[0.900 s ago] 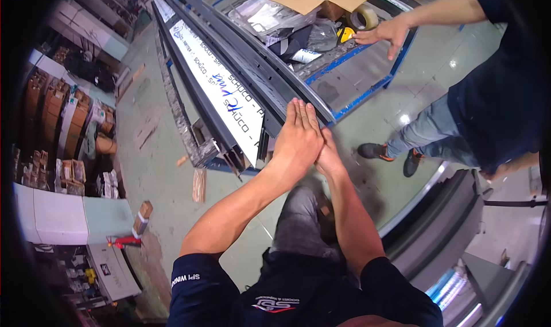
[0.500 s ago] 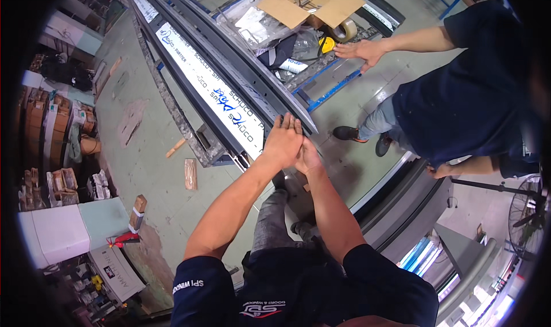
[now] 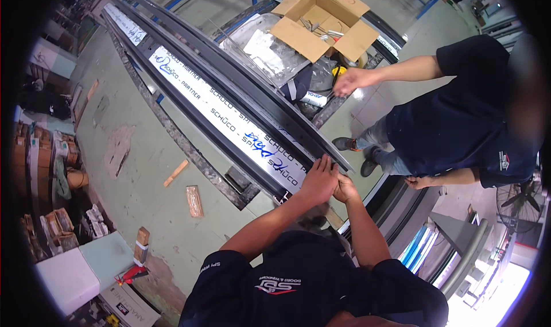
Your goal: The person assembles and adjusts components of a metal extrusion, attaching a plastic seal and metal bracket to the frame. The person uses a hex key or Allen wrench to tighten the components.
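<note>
Your left hand (image 3: pixel 319 184) lay with its fingers over the near end of the dark profile (image 3: pixel 270 106), and your right hand (image 3: pixel 346 189) was bent against it at that same end, though whether either was clasped around the profile I cannot tell. The profile stretched away to the upper left beside a white film strip (image 3: pixel 229 123), over the bench (image 3: pixel 172 124). Beyond it stood an open carton (image 3: pixel 359 40), with a co-worker's hand (image 3: pixel 353 81) near a white tube (image 3: pixel 314 99).
</note>
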`<action>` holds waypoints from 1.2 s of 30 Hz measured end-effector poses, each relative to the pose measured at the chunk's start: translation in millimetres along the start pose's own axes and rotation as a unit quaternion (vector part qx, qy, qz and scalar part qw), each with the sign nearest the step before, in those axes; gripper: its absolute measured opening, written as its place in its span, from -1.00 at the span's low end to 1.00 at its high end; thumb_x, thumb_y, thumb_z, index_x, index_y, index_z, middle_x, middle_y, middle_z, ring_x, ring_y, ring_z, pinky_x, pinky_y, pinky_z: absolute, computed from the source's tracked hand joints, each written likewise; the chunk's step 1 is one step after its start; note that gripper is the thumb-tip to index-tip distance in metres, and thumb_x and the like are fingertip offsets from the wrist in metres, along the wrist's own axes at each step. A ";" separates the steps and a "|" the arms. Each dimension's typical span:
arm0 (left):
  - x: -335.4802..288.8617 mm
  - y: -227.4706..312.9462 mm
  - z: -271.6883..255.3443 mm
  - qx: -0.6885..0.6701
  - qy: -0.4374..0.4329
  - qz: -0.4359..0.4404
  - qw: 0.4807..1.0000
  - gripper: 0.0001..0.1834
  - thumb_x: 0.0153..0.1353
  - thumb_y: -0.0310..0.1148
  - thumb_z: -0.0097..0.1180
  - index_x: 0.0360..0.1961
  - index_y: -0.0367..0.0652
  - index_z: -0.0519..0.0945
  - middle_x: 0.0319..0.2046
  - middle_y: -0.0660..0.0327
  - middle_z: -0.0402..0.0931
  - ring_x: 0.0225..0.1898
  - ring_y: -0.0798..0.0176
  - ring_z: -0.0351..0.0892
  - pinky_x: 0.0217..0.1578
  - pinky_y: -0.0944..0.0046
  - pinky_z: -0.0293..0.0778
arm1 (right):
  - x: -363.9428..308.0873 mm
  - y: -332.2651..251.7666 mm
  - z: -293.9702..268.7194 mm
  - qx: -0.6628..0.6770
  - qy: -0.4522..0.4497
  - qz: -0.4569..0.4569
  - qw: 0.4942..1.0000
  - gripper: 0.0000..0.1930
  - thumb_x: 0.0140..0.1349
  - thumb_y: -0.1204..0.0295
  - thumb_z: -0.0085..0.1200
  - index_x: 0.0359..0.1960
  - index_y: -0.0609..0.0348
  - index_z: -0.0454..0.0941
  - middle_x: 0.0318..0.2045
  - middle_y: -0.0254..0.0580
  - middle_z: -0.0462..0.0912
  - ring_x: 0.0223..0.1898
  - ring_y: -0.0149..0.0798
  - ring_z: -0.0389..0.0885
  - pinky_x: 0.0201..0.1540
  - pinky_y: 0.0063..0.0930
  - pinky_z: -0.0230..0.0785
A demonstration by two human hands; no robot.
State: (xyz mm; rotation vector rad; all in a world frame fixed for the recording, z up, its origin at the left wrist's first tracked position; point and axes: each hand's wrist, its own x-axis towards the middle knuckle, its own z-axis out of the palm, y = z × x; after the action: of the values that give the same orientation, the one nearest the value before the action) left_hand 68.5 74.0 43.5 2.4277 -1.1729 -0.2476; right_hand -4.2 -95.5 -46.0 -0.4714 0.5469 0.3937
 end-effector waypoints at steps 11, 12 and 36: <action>8.4 -140.4 -116.5 -0.255 0.270 -0.102 0.923 -0.78 0.21 -0.42 0.32 -0.13 -0.23 0.69 -0.28 0.04 0.72 -0.30 -0.01 0.73 -0.23 0.11 0.61 | -119.2 30.0 -27.4 -0.128 0.258 -0.037 0.957 -0.27 0.46 0.13 0.13 0.57 -0.03 0.14 0.20 0.07 0.62 -0.08 0.00 0.76 -0.20 -0.20 0.63; 11.7 -160.4 -127.7 -0.258 0.276 -0.140 0.915 -0.80 0.22 -0.40 0.31 -0.14 -0.19 0.69 -0.30 0.06 0.71 -0.31 0.02 0.73 -0.25 0.13 0.61 | -143.4 43.3 -42.1 -0.137 0.327 -0.051 0.934 -0.32 0.44 0.17 0.16 0.52 0.04 0.23 0.12 0.09 0.65 -0.14 0.00 0.76 -0.24 -0.20 0.64; 255.7 -421.9 -152.5 0.187 -0.180 -0.283 0.923 -0.65 0.34 -0.37 0.10 0.11 -0.07 0.71 0.21 0.08 0.63 0.25 0.04 0.62 0.24 -0.02 0.46 | -237.9 138.2 -27.6 -0.239 0.506 -0.026 0.828 -0.51 0.38 0.30 0.18 0.22 0.42 0.53 -0.26 -0.05 0.72 -0.39 -0.19 0.76 -0.54 -0.41 0.62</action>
State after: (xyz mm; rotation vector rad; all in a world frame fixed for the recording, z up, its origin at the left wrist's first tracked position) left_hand 576.6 152.5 -5.0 3.1254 -0.6520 -0.7291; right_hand -267.4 -50.8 26.0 -1.1999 1.4823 0.1931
